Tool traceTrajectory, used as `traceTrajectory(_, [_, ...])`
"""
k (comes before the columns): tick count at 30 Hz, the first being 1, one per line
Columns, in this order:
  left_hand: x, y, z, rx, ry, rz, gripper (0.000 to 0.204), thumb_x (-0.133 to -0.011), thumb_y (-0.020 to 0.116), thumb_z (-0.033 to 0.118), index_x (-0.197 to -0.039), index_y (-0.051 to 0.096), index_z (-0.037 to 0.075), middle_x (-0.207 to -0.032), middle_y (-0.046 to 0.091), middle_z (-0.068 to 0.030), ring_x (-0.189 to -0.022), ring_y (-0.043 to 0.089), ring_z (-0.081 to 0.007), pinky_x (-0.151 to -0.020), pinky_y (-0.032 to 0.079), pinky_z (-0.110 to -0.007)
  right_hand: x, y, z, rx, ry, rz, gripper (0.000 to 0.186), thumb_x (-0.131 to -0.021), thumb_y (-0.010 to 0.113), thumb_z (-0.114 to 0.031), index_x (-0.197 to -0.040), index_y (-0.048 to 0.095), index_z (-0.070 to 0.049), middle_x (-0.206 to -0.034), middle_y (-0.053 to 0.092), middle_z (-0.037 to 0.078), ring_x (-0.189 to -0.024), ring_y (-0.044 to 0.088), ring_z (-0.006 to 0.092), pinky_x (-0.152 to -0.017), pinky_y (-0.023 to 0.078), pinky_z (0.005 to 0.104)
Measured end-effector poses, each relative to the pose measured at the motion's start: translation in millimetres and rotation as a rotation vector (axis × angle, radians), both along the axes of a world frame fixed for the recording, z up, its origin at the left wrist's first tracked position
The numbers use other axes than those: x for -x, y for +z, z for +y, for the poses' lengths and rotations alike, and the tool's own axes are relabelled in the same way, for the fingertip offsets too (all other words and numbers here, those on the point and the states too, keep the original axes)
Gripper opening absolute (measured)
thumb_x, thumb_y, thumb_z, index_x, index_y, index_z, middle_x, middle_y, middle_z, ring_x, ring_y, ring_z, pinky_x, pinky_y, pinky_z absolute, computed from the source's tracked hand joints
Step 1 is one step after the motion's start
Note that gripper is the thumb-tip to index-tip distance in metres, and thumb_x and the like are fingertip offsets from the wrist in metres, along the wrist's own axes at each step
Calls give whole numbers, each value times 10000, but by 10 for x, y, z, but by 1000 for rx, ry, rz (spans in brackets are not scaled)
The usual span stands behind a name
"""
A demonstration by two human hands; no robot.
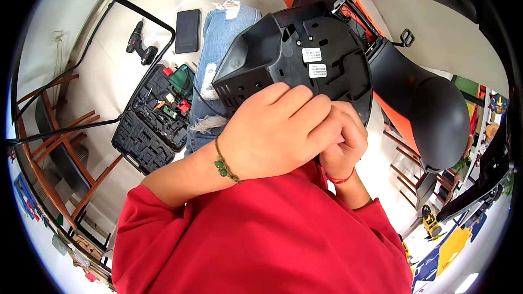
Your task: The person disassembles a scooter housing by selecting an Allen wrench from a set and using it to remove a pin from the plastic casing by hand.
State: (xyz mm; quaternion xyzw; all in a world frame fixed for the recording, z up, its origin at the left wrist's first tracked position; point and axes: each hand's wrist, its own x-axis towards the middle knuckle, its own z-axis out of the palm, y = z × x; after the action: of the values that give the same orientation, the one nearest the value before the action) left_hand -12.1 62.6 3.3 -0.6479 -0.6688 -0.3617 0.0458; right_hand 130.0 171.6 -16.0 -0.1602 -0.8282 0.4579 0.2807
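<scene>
A black molded plastic part [340,60], with holes, small screws and two white labels, lies tilted above jeans-covered legs [218,32]. My left hand [272,130], wearing a green bead bracelet, has its fingers curled at the part's lower edge, gripping it. Beside and partly behind it, my right hand [343,141], with a red string bracelet, is closed at that same edge; whatever its fingertips hold is hidden. A black cable runs from the part's left side down toward the legs.
An orange and black scooter [438,109] stands above and right. At left are an open toolbox [136,130], a cordless drill [141,43], a dark flat rectangular object [187,31], a black metal frame [117,8] and wooden chairs [54,141]. Yellow tools [430,223] sit lower right.
</scene>
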Motion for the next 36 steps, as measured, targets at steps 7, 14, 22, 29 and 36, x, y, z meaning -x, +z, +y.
traceTrajectory(7, [73,64,-24,47,-45,207,203,-804,636,276,-891,614,94,-890,585,-17,-714,534,-142,-623,395,-264,-7,44,27,103,58,-42,205,-780,736,-73,-921,629,30,-896,651,123,-730,617,201,-630,486,266])
traceTrajectory(14, [52,153,30,54,-58,267,205,-792,646,310,-782,584,115,-829,563,-6,-660,498,-127,-568,362,-252,24,11,26,121,65,-37,186,-756,715,-16,-911,621,26,-869,648,116,-700,612,190,-613,482,257])
traceTrajectory(22, [59,129,72,115,-72,-23,249,-761,700,314,-815,579,103,-838,560,-24,-678,530,-157,-585,435,-267,58,11,58,116,81,-11,167,-794,717,-52,-913,620,13,-841,628,87,-633,565,139,-563,451,237])
traceTrajectory(29, [186,116,67,90,-200,21,154,-728,658,214,-821,573,125,-846,535,-11,-696,522,-144,-580,431,-257,40,-12,83,163,121,-17,197,-804,731,-89,-926,617,13,-856,627,86,-635,561,128,-564,447,227])
traceTrajectory(36, [91,165,104,79,-116,-10,109,-687,625,191,-767,561,155,-784,494,29,-675,496,-123,-541,396,-237,49,-27,83,112,98,-16,205,-762,727,-27,-931,619,15,-857,635,97,-653,588,148,-570,458,238])
